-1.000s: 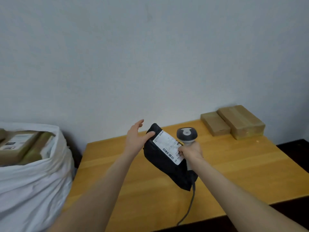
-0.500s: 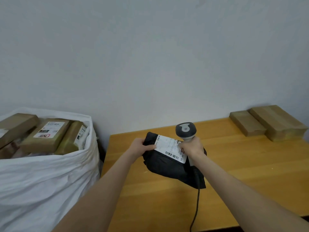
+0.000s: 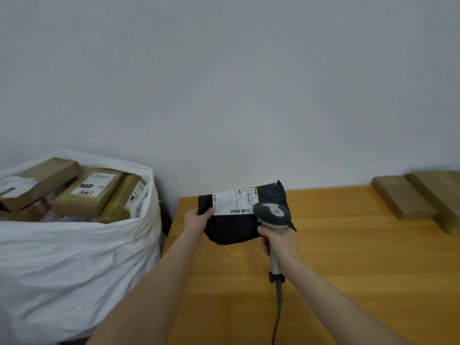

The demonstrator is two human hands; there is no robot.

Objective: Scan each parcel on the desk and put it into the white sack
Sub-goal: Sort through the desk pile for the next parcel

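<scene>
Above the tabletop [image 3: 348,257] my left hand [image 3: 198,220] pinches the black parcel [image 3: 231,227] by its edge, seemingly soft, light; right hand [image 3: 280,241] grips the scanner [image 3: 272,214]

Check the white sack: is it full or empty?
Nearly full: brown parcels are piled up to the rim of the white sack, whose mouth stands open.

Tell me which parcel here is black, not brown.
The soft bag gripped by the left hand; the boxes on the desk and in the sack are brown cardboard.
</scene>
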